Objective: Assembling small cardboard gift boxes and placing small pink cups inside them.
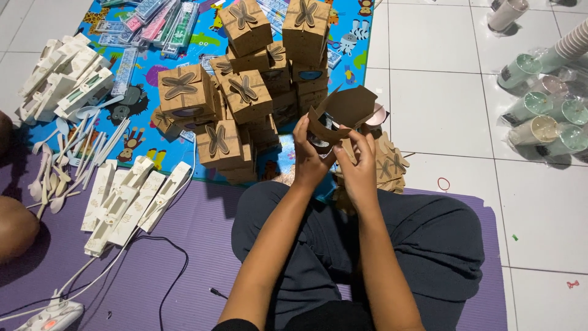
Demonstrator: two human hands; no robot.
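Observation:
Both my hands hold a half-folded brown cardboard box (pixel 344 111) above my lap, its top flaps still standing open. My left hand (pixel 309 156) grips its left side and my right hand (pixel 359 167) grips its lower right side. Beyond the hands rises a pile of finished brown boxes (pixel 245 92), each closed with a flower-shaped top. More flat brown box pieces (pixel 392 164) lie on the floor just right of my hands.
White slim boxes (pixel 125 205) lie on the purple mat (pixel 184 257); more are stacked at far left (pixel 64 76). White spoons (pixel 58 165), a colourful play mat (pixel 141 67), bagged cups (pixel 545 104) at right, a power strip (pixel 52 315) with cables.

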